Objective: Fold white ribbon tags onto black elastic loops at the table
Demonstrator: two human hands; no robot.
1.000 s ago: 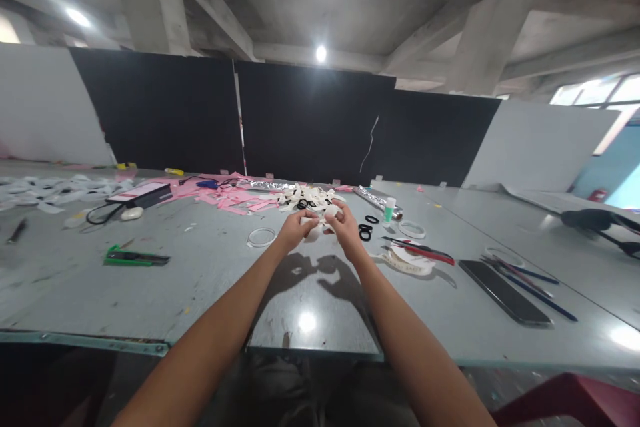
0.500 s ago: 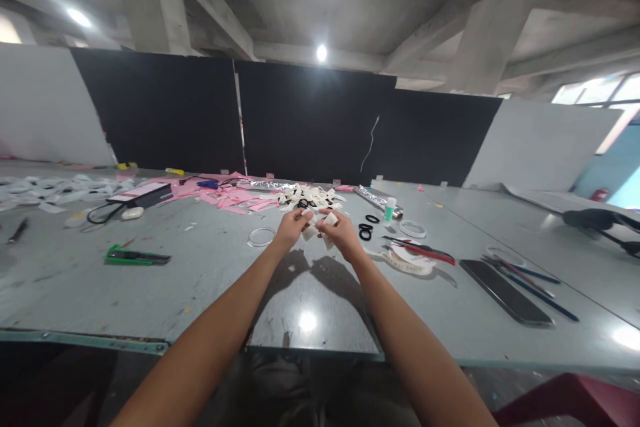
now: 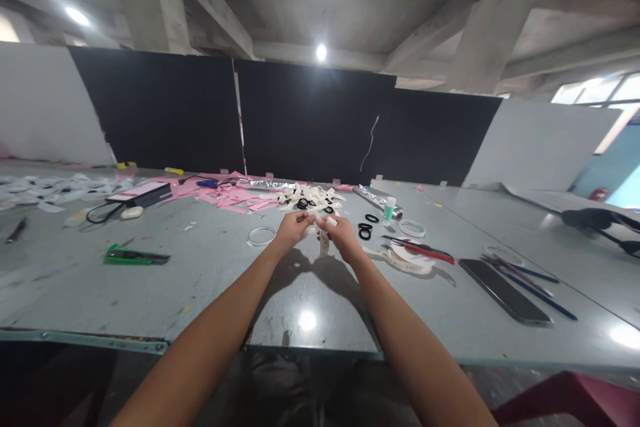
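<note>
My left hand (image 3: 291, 229) and my right hand (image 3: 342, 235) meet above the middle of the table, fingertips close together. Both pinch a short cream ribbon (image 3: 324, 245), whose printed end hangs below the right fingers. The fingers cover much of it, so its folds are hard to make out. Just beyond the hands lies a pile of cream ribbon pieces (image 3: 310, 195) with some black rings among them. Right of my right hand are several black rings (image 3: 365, 230) and a loose roll of printed ribbon (image 3: 413, 265).
Red-handled scissors (image 3: 430, 251) rest across the ribbon roll. A glue stick (image 3: 389, 211), a foil roll (image 3: 375, 199), a phone (image 3: 505, 292) and pens (image 3: 535, 293) lie to the right. Leftward are a green cutter (image 3: 136, 255), a wire ring (image 3: 261, 236) and pink strips (image 3: 230, 197).
My hands have drawn slightly closer together. The ribbon between them has turned, and its printed end now hangs down where spread pale flaps showed before.
</note>
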